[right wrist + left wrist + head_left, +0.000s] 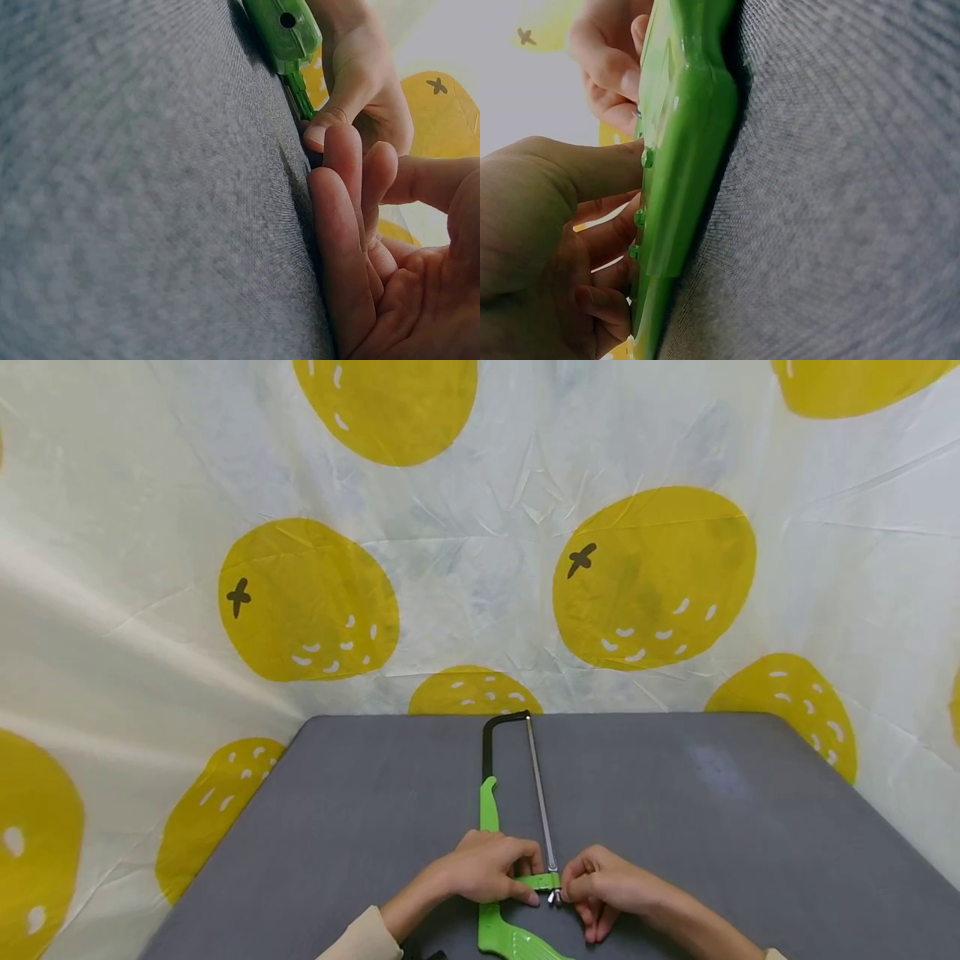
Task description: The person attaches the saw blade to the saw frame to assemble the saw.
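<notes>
A hacksaw with a green handle [489, 810], black front frame [487, 752] and silver blade [540, 793] lies flat, its front end pointing away. My left hand [491, 868] reaches over the green frame and holds its near crosspiece [542, 882] between thumb and fingers. At the blade's near end, a small silver wing nut [554, 898] shows below the crosspiece. My right hand [603, 885] has thumb and forefinger pinched at the wing nut, partly covering it; its other fingers [341, 247] hang curled near the tabletop. In the left wrist view, the green frame [694, 150] partly hides the right hand.
The grey tabletop [360, 810] extends around the saw to its far edge. A white cloth with yellow fruit prints [480, 593] hangs behind and along both sides. A small dark object [437, 955] shows at the bottom edge, left of the handle.
</notes>
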`<state>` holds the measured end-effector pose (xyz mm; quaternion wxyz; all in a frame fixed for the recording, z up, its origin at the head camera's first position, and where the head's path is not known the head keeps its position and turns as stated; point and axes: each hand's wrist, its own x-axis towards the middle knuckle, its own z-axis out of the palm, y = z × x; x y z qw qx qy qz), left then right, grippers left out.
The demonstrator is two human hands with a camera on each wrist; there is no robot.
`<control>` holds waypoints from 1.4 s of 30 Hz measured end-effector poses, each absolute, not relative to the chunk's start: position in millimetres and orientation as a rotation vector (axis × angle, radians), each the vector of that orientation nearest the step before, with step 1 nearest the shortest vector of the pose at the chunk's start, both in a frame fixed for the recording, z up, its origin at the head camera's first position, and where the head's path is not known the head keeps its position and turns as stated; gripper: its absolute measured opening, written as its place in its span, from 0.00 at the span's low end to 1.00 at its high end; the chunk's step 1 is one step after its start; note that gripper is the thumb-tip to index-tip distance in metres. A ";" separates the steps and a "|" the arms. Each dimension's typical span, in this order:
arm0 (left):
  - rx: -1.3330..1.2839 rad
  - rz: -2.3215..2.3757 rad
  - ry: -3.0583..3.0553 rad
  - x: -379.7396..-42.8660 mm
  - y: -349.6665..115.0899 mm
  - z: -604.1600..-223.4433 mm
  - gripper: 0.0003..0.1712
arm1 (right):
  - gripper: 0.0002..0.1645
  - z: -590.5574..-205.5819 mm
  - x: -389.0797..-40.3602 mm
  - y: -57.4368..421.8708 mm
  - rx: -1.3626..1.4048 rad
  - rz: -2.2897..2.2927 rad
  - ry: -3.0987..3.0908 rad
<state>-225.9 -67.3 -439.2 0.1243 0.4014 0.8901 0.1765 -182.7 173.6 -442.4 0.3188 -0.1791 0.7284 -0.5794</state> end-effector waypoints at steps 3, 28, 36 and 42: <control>1.172 0.511 2.595 -225.5 -67.2 -440.5 0.12 | 0.15 -444.2 -182.6 174.3 -0.484 -1.519 1.913; 1.172 0.519 2.542 -228.2 -67.6 -437.2 0.12 | 0.15 -446.6 -186.0 179.6 -0.496 -1.523 1.856; 1.216 0.544 2.541 -224.1 -65.6 -429.2 0.12 | 0.12 -445.0 -187.0 182.5 -0.484 -1.525 1.831; 1.312 0.434 2.616 -217.7 -63.4 -419.4 0.13 | 0.12 -443.9 -188.5 182.9 -0.485 -1.531 1.802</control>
